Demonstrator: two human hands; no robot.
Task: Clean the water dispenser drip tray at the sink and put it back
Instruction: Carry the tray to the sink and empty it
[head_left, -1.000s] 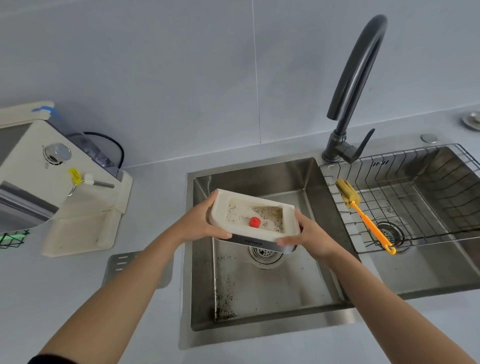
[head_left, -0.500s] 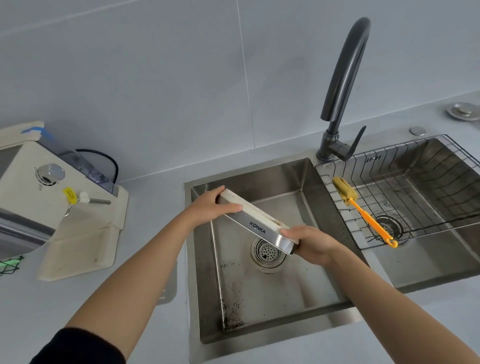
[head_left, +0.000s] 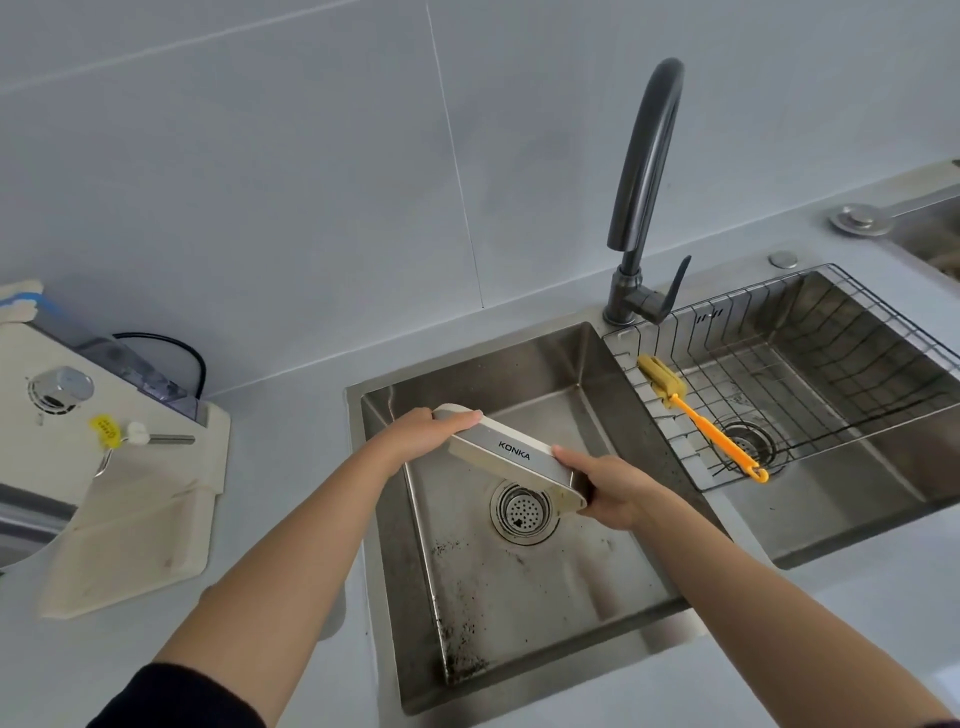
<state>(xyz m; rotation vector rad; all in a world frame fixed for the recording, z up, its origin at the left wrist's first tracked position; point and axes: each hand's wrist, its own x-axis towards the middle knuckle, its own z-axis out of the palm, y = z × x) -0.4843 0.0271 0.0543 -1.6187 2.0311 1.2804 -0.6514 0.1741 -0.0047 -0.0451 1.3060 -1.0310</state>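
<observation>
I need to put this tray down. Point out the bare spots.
Bare grey counter between the cream water dispenser and the left steel basin; that basin's floor, too. Crowded: the right basin's wire rack holds the orange-handled brush.

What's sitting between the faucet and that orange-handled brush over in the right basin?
Only the wire rack's near-left corner and rim, seen in the head view. The faucet base stands just behind it, and the brush leans inside the rack against that corner.
</observation>
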